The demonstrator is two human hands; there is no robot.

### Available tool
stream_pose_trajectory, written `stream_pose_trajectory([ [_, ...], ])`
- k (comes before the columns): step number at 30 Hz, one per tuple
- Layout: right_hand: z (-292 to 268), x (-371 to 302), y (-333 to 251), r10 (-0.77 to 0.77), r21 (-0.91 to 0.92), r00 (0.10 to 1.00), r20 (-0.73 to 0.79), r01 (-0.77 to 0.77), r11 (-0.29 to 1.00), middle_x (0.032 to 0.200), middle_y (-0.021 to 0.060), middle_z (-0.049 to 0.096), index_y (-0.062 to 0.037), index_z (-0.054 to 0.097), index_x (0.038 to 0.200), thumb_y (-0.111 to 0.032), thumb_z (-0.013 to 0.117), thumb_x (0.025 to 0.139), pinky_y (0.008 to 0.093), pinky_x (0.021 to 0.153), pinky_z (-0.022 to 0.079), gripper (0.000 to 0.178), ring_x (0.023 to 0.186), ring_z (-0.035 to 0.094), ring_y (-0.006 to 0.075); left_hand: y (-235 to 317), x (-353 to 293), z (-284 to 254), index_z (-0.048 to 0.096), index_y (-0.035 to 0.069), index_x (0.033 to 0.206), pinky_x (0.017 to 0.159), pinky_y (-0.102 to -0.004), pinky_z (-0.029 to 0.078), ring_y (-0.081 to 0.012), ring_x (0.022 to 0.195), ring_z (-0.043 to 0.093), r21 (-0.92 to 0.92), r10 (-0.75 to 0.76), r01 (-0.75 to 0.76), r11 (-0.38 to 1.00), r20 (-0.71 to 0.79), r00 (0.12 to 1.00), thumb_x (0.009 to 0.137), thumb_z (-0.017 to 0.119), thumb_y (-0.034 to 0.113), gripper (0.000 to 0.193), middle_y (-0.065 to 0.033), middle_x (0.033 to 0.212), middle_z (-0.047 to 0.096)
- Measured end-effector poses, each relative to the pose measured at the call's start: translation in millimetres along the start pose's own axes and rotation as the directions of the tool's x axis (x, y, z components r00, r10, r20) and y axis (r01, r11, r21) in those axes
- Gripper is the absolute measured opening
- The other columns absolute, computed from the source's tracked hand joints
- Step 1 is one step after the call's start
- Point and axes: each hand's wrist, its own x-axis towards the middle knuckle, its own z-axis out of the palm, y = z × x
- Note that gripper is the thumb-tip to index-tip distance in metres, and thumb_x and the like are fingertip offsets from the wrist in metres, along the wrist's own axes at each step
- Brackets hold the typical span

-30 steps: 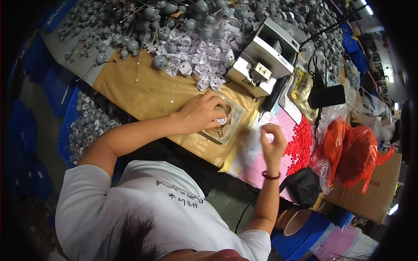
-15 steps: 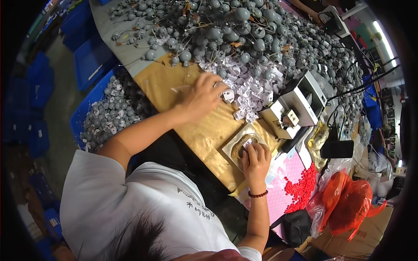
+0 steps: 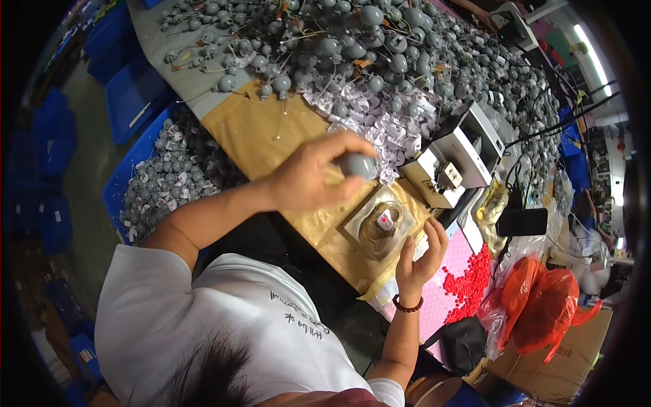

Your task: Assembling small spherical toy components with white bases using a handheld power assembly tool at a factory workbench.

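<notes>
My left hand [image 3: 313, 175], slightly blurred, curls its thumb and fingers round a grey rounded ball-like part [image 3: 358, 165] above the gold-brown work sheet. Just below it, a square metal block [image 3: 353, 225] with a moulded hollow lies on the sheet. In that hollow sits a small white piece [image 3: 387, 216] with a red spot. To the right of the block, my right hand [image 3: 422, 263] holds nothing, its fingers spread and raised. A heap of small white plastic pieces [image 3: 390, 139] lies beyond the left hand.
Grey balls with wires [image 3: 332, 47] cover the far table. A boxy white device [image 3: 437, 180] stands behind the block. Small red parts [image 3: 468, 292] lie on a pink sheet at right, near a phone [image 3: 523, 222] and red plastic bags [image 3: 546, 308]. A blue bin [image 3: 116, 180] stands at left.
My left hand has come from the white heap toward me and now holds a grey ball-like part. My right hand has drawn back from the metal block and opened, uncovering the white piece.
</notes>
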Motion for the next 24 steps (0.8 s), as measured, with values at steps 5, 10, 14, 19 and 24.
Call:
stream_pose_trajectory([
  [5, -17.0, 20.2, -41.6, 0.049, 0.308, 0.979, 0.196, -0.109, 0.945, 0.118, 0.0194, 0.063, -0.0008, 0.053, 0.131, 0.0, 0.075, 0.08, 0.0383, 0.089, 0.051, 0.056, 0.104, 0.064, 0.0289, 17.8, -29.8, 54.7, 0.046, 0.005, 0.133, 0.088, -0.0295, 0.051, -0.0146, 0.105, 0.061, -0.687, -0.229, 0.456, 0.566, 0.4, 0.887, 0.099, 0.054, 0.011, 0.035, -0.0101, 0.125, 0.057],
  [10, -20.7, -1.7, -29.1, 0.427, 0.396, 0.785, 0.448, -0.603, 0.693, 0.089, 0.0072, 0.067, -0.0015, 0.065, 0.114, 0.004, 0.069, 0.087, 0.027, 0.058, 0.051, 0.028, 0.068, 0.063, 0.0112, -5.6, -45.2, 75.9, 0.05, 0.007, 0.128, 0.078, -0.0238, 0.05, -0.0072, 0.095, 0.059, -0.636, -0.443, 0.682, 0.361, 0.526, 0.726, 0.095, 0.066, 0.016, 0.038, -0.0015, 0.11, 0.059],
  [14, -1.2, -6.9, -10.2, 0.198, 0.105, 0.917, 0.345, -0.247, 0.963, 0.083, 0.0074, 0.066, -0.004, 0.069, 0.101, 0.002, 0.071, 0.084, 0.0298, 0.056, 0.051, 0.019, 0.066, 0.065, 0.0188, -49.1, -64.2, 102.1, 0.045, 0.008, 0.128, 0.076, -0.0262, 0.051, -0.0095, 0.094, 0.059, -0.344, -0.476, 0.598, 0.724, 0.378, 0.794, 0.088, 0.072, 0.007, 0.048, -0.0028, 0.109, 0.057],
  [19, 15.9, 0.9, 9.4, -0.045, -0.181, 0.963, 0.265, 0.095, 0.979, 0.087, 0.008, 0.064, -0.0055, 0.068, 0.099, 0.0, 0.073, 0.076, 0.0333, 0.056, 0.051, 0.024, 0.069, 0.064, 0.0245, -62.9, -50.2, 110.2, 0.055, 0.005, 0.118, 0.07, -0.0274, 0.05, -0.014, 0.088, 0.059, 0.166, -0.252, 0.229, 0.959, 0.137, 0.958, 0.079, 0.079, 0.009, 0.046, -0.0054, 0.107, 0.057],
  [24, 26.6, 5.3, 22.0, -0.132, -0.221, 0.941, 0.312, 0.208, 0.953, 0.09, 0.0078, 0.063, -0.0054, 0.068, 0.102, -0.005, 0.07, 0.074, 0.0338, 0.057, 0.051, 0.028, 0.073, 0.062, 0.0233, -65.4, -38.5, 112.4, 0.057, 0.006, 0.114, 0.07, -0.0317, 0.05, -0.0223, 0.089, 0.06, 0.11, -0.392, 0.38, 0.918, 0.123, 0.912, 0.079, 0.077, 0.013, 0.041, -0.0093, 0.106, 0.056],
])
